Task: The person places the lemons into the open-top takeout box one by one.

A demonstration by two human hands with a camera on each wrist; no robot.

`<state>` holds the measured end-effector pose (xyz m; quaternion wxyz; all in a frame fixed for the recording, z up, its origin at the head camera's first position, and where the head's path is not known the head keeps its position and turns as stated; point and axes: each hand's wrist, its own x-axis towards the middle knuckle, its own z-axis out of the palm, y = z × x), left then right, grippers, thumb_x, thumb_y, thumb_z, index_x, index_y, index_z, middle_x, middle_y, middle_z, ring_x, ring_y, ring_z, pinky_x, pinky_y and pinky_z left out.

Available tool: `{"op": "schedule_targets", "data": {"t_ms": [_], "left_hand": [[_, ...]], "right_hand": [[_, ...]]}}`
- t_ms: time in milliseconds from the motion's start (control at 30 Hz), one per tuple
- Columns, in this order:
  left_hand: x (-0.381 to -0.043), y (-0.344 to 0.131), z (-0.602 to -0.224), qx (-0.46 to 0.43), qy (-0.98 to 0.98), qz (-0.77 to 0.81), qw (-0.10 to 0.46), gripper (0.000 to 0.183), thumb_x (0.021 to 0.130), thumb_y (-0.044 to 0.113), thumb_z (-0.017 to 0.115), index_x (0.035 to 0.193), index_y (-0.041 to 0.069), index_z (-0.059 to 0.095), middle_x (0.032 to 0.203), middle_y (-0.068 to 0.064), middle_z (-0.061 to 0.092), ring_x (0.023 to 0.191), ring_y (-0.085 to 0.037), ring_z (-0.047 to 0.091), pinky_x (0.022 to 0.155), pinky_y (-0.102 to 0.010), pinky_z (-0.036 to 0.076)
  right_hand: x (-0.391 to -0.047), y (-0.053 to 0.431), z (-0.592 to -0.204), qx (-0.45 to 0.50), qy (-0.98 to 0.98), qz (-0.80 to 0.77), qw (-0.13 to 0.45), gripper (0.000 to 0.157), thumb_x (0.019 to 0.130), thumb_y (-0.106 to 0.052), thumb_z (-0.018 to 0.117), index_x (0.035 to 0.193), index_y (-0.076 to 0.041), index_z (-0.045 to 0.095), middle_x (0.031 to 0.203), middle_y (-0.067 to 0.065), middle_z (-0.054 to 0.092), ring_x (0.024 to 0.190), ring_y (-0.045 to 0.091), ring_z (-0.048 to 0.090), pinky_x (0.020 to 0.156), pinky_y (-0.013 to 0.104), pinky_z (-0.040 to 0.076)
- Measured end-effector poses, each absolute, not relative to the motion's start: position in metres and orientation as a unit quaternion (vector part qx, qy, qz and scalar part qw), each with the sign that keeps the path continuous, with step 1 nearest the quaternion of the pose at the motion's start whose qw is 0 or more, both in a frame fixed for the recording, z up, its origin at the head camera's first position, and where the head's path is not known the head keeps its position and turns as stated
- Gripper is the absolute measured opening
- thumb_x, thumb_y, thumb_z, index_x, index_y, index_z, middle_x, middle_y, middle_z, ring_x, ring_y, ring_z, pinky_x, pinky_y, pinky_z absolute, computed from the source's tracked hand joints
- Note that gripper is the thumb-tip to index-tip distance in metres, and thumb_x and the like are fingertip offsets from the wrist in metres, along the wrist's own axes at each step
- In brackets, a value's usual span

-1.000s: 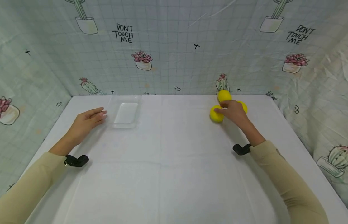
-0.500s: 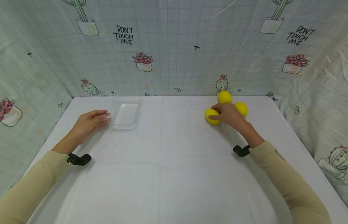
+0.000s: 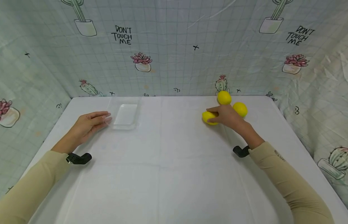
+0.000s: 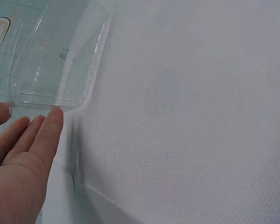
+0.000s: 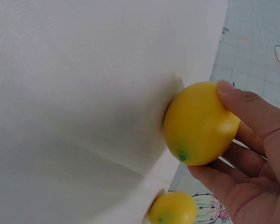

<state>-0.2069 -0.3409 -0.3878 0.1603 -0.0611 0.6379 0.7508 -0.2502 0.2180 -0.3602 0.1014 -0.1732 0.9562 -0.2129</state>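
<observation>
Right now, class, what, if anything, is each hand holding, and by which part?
The right hand holds a yellow lemon by its sides. The left hand touches the edge of a clear container; whether it grips cannot be told.

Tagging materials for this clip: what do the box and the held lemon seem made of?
Box: probably thin plastic, glossy; it is see-through and its edges catch light.
Held lemon: smooth, slightly shiny, perhaps plastic or coated foam, given its even yellow; real fruit remains possible.

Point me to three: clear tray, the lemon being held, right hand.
Clear tray (image 3: pixel 126 115): head view, bare floor.
Held lemon (image 5: pixel 199 125): right wrist view, middle of its side.
Right hand (image 3: pixel 228 116): head view, back of the hand.
</observation>
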Motion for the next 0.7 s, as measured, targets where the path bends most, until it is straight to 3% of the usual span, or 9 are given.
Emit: {"op": "schedule_targets", "data": {"t_ms": [100, 233, 400, 567, 700], "left_hand": [[-0.206, -0.339, -0.387, -0.062, 0.636, 0.754, 0.155, 0.066, 0.101, 0.01, 0.064, 0.157, -0.001, 0.031, 0.129, 0.007, 0.066, 0.118, -0.007, 0.065, 0.101, -0.023, 0.054], [-0.206, -0.337, -0.388, -0.065, 0.642, 0.749, 0.148, 0.066, 0.101, 0.014, 0.065, 0.157, 0.001, 0.034, 0.136, 0.004, 0.061, 0.122, -0.007, 0.063, 0.103, -0.023, 0.052], [-0.204, -0.337, -0.388, -0.053, 0.618, 0.767, 0.161, 0.068, 0.102, 0.011, 0.063, 0.159, 0.0, 0.027, 0.139, 0.003, 0.06, 0.123, -0.009, 0.063, 0.103, -0.023, 0.052], [-0.204, -0.336, -0.389, -0.042, 0.607, 0.775, 0.171, 0.068, 0.103, 0.008, 0.06, 0.159, -0.003, 0.023, 0.135, 0.004, 0.064, 0.121, -0.01, 0.064, 0.103, -0.024, 0.052], [-0.203, -0.336, -0.388, -0.044, 0.615, 0.768, 0.173, 0.067, 0.104, 0.009, 0.059, 0.159, -0.002, 0.023, 0.148, 0.0, 0.055, 0.124, -0.01, 0.062, 0.107, -0.025, 0.049]], "right_hand": [[-0.251, 0.217, -0.358, -0.191, 0.954, -0.207, 0.102, 0.052, 0.092, -0.02, 0.079, 0.137, -0.001, 0.062, 0.132, 0.017, 0.066, 0.11, 0.03, 0.06, 0.1, 0.046, 0.053], [-0.252, 0.215, -0.353, -0.199, 0.954, -0.189, 0.116, 0.055, 0.091, -0.019, 0.079, 0.138, 0.0, 0.059, 0.136, 0.019, 0.063, 0.117, 0.034, 0.058, 0.107, 0.051, 0.049], [-0.253, 0.213, -0.35, -0.191, 0.959, -0.152, 0.142, 0.066, 0.09, -0.02, 0.081, 0.145, 0.002, 0.053, 0.141, 0.021, 0.059, 0.118, 0.033, 0.058, 0.108, 0.051, 0.048], [-0.253, 0.21, -0.35, -0.201, 0.961, -0.132, 0.137, 0.063, 0.085, -0.019, 0.085, 0.14, 0.0, 0.059, 0.136, 0.019, 0.064, 0.115, 0.032, 0.061, 0.106, 0.049, 0.05], [-0.251, 0.203, -0.351, -0.213, 0.961, -0.119, 0.127, 0.062, 0.083, -0.02, 0.087, 0.137, -0.001, 0.063, 0.132, 0.017, 0.067, 0.116, 0.032, 0.063, 0.106, 0.048, 0.051]]}}
